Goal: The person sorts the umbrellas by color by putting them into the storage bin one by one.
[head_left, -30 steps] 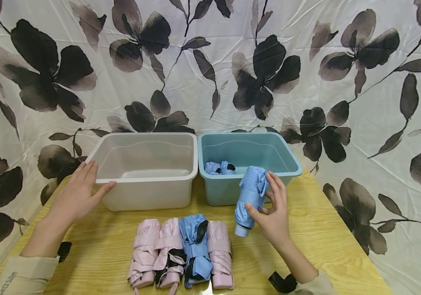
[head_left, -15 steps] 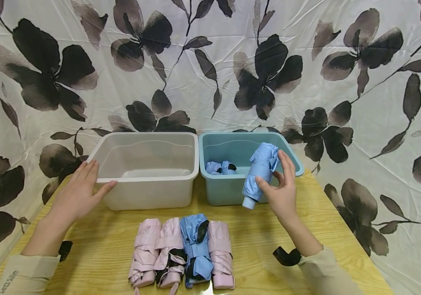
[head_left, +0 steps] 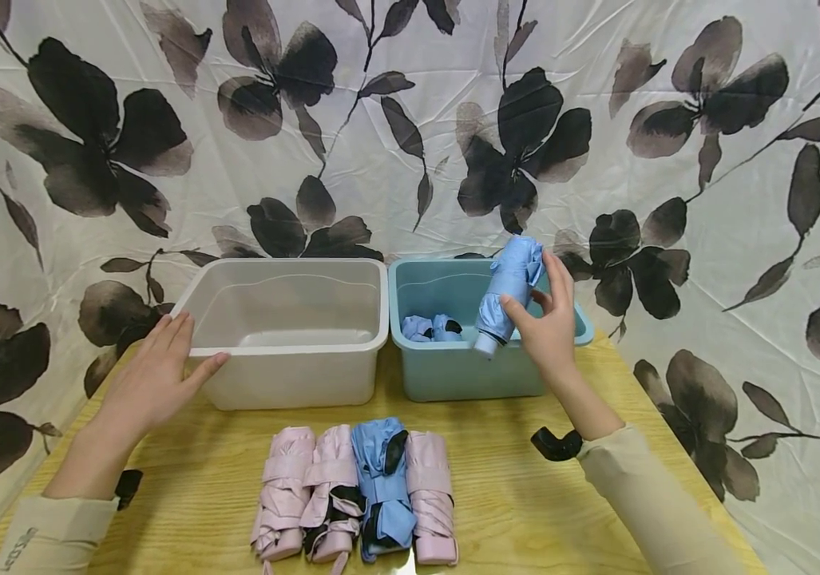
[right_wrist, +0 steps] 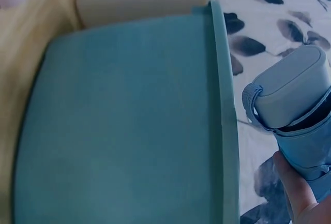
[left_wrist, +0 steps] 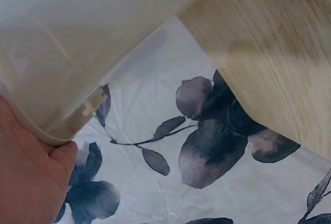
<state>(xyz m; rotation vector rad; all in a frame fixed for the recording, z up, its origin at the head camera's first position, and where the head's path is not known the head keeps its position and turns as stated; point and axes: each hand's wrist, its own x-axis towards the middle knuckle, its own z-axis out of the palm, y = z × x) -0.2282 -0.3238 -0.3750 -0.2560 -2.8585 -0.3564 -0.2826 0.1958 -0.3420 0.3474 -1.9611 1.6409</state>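
My right hand (head_left: 552, 326) grips a folded blue umbrella (head_left: 510, 283) by its side, above the teal bin (head_left: 474, 375). The umbrella tilts, its pale handle end (right_wrist: 292, 79) pointing down toward me. At the left, my left hand (head_left: 151, 375) rests with extended fingers on the near left corner of the white bin (head_left: 287, 379). Its fingertips sit at the rim (left_wrist: 51, 140) in the left wrist view. Inside the teal bin lie blue umbrellas (head_left: 420, 327), partly hidden by the front wall.
Several folded umbrellas lie side by side in front of the bins: pink ones (head_left: 283, 491) and one blue umbrella (head_left: 383, 487). Both bins stand next to each other on a wooden table (head_left: 524, 495). Behind them hangs a floral cloth (head_left: 395, 120).
My right hand has lifted the blue umbrella up and away from me, from in front of the teal bin to above it. The left hand has stayed in place.
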